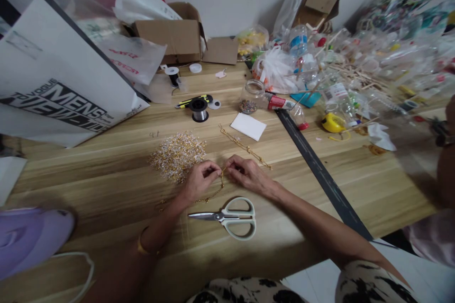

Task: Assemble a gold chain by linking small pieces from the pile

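- the left hand has thumb and forefinger pinched together, clamped on the upper end of a gold chain.
- the right hand meets it from the other side, its fingertips closed on the same end; the two sets of fingertips are almost touching.
- the gold chain hangs from between the hands, then bends away leftward, passing behind the left wrist, low over the wooden table.
- just beside the left hand, on its far side, lies a loose pile of small gold and clear pieces.
- a second gold chain lies slantwise on the table beyond the right hand, near a white card.
- nearer the body, below both hands, lie scissors with pale handles, their blades pointing left.
- farther back stand a wire spool and, beside it, a yellow-and-black cutter.
- a clear jar with small beads in its bottom stands behind the white card.
- a dark strip runs across the table to the right; beyond it are a yellow case and a heap of clear plastic bottles.
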A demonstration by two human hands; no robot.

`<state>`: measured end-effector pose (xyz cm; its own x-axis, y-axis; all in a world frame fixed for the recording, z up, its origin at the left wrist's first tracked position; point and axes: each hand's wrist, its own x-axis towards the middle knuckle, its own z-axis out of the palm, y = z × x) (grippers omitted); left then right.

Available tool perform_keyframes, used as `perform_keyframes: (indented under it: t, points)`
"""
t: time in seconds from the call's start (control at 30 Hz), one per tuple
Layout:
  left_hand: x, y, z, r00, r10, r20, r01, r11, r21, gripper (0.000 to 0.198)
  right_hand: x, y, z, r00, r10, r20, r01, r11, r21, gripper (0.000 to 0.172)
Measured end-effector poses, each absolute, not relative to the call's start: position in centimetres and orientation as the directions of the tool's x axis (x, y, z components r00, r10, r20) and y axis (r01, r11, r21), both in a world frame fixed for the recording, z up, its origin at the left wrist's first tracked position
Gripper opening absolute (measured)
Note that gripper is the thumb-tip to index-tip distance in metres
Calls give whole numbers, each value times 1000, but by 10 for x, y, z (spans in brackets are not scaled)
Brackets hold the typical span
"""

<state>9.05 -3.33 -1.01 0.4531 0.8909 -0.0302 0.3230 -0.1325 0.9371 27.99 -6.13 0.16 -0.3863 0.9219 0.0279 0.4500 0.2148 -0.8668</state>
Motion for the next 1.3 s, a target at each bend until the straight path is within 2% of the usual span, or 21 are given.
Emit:
perform_keyframes:
  t: [0.4,0.57,1.1,1.3]
  points:
    - [90,-30,-11,394,917,-68,221,-23,975,7,280,-60,-2,-379,925,8,485,206,-850,15]
    - [90,-30,-11,389,920,-53,219,-36,975,7,279,-60,-3,-356,934,5,472,185,-862,15]
    - [93,-33,-12,453,891,-18,267,-116,957,4,274,-60,0,-342,939,-41,191,27,-981,12]
    - [95,-34,-14,411,912,-9,337,-142,931,4,275,-60,-2,-349,936,-37,188,31,-982,12]
